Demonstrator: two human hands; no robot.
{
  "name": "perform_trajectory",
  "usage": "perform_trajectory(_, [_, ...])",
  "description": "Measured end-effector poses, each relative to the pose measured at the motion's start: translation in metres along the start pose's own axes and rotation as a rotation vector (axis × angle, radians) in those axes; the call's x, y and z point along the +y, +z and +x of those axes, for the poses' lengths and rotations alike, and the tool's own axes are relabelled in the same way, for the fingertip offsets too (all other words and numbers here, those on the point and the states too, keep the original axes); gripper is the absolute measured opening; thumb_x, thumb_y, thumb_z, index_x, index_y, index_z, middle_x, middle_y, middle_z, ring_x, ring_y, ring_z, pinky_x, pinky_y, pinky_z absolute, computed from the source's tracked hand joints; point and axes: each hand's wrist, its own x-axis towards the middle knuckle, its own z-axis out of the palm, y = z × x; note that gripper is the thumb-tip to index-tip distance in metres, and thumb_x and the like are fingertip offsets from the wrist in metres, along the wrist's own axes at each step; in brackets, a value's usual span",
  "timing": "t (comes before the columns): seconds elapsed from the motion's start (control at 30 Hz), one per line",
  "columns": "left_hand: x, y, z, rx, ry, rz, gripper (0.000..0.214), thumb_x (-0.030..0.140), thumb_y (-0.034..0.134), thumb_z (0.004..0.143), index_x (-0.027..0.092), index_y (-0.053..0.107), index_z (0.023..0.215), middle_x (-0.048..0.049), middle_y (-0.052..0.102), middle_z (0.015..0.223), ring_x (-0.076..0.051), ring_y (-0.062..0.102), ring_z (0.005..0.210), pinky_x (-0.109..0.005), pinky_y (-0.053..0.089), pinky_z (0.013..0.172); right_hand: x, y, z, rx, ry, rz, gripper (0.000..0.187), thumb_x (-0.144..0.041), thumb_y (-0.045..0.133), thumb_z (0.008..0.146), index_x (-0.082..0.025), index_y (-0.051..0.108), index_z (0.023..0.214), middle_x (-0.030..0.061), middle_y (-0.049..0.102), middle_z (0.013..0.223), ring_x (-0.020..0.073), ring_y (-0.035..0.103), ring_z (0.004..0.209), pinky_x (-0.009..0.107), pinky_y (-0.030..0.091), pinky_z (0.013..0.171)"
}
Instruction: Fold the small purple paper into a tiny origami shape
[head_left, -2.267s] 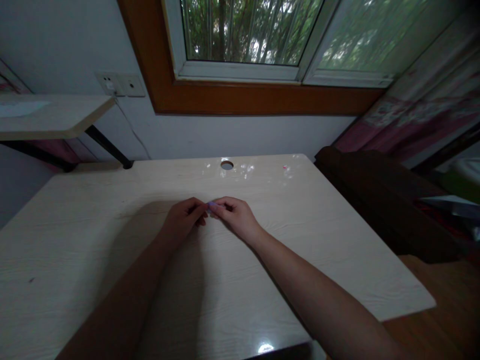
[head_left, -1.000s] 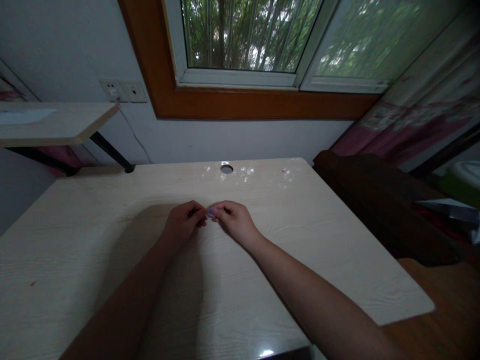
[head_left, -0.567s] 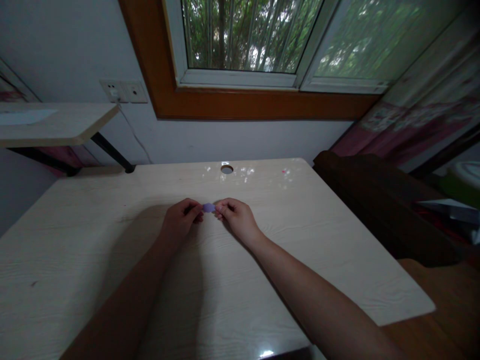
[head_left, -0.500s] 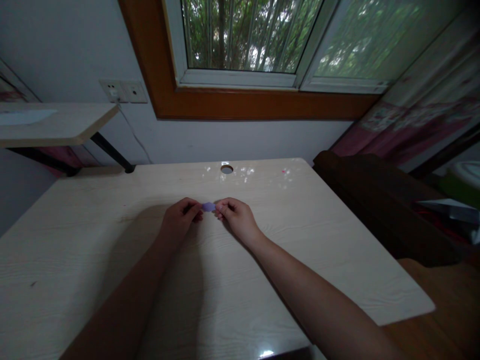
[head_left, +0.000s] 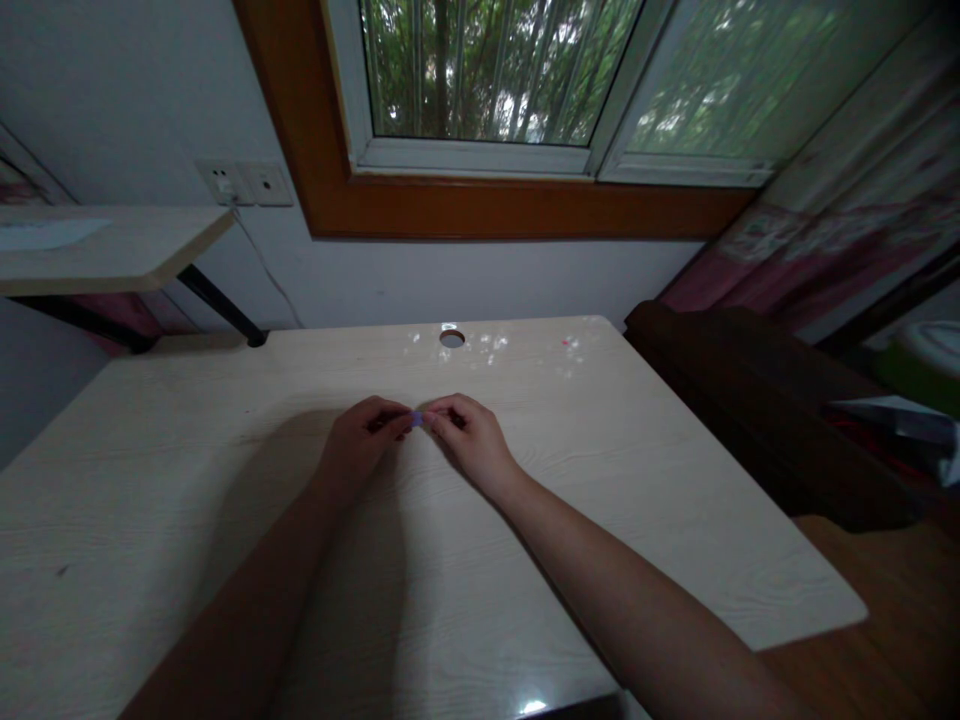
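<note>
Over the pale desk [head_left: 615,500], the left hand [head_left: 367,432] and right hand [head_left: 466,430] pinch a small purple piece [head_left: 417,419] between them, fingertips nearly meeting.

A purple piece [head_left: 417,419], partly hidden, is pinched at 2 sides by fingers [head_left: 441,424].

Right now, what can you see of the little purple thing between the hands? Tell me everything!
The purple thing is small and plain, maybe paper. The left hand pinches one end, the right hand the other, so only its middle shows. It's over the table; I can't tell whether it touches.
</note>
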Motion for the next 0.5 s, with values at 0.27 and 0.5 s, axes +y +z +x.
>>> perform_trajectory(0.27, [0.0007, -0.0002, -0.0027, -0.037, 0.070, 0.059, 0.022, 0.042, 0.069, 0.082, 0.020, 0.072, 0.084, -0.0034, 0.073, 0.077, -0.018, 0.068, 0.072, -0.029, 0.054, 0.070, -0.0032, -0.0031, -0.0014, -0.070, -0.119, -0.091, 0.013, -0.032, 0.065, 0.090, -0.024, 0.074, 0.095, 0.0035, 0.068, 0.085, 0.0164, 0.061, 0.080, 0.028, 0.047, 0.073])
perform_trajectory(0.5, [0.0053, -0.0003, -0.0030, -0.057, 0.033, 0.100, 0.022, 0.042, 0.069, 0.082, 0.019, 0.068, 0.083, -0.0026, 0.072, 0.072, -0.017, 0.068, 0.066, -0.027, 0.053, 0.064, -0.0045, -0.0046, -0.0014, -0.087, -0.190, -0.139, 0.010, -0.024, 0.063, 0.092, -0.022, 0.072, 0.091, 0.0029, 0.067, 0.085, 0.0158, 0.062, 0.084, 0.027, 0.046, 0.076])
